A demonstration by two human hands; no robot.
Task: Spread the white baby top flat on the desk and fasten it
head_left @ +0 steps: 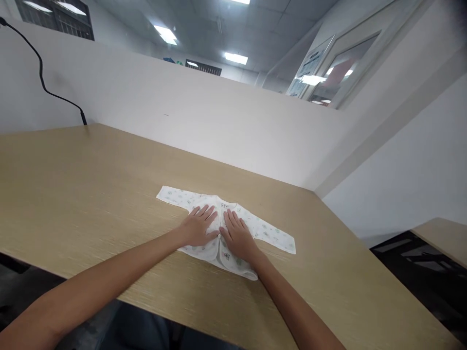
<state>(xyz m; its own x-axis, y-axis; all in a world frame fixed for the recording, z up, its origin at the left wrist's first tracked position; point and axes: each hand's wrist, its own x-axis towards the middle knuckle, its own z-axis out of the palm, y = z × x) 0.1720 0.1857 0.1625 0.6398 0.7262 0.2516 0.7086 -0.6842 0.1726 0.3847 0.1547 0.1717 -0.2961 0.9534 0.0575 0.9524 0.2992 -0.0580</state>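
A small white baby jacket [273,234] with a faint green print lies spread on the table, front side up, both sleeves stretched out to the sides. Its front opening runs down the middle, and the lower hem curves toward me. My left hand [198,226] rests flat on the left front panel, fingers apart. On the right front panel lies my right hand [239,236], palm down with the fingers stretched out. The thumbs nearly meet at the opening. Part of the chest is hidden beneath both hands.
The wooden table [109,194] reaches back to a white partition [219,126]. A black gooseneck stand [42,73] rises at the back left. To the right is a white wall [408,170], with another tabletop [443,238] beyond a dark gap. The table's front edge runs below my forearms.
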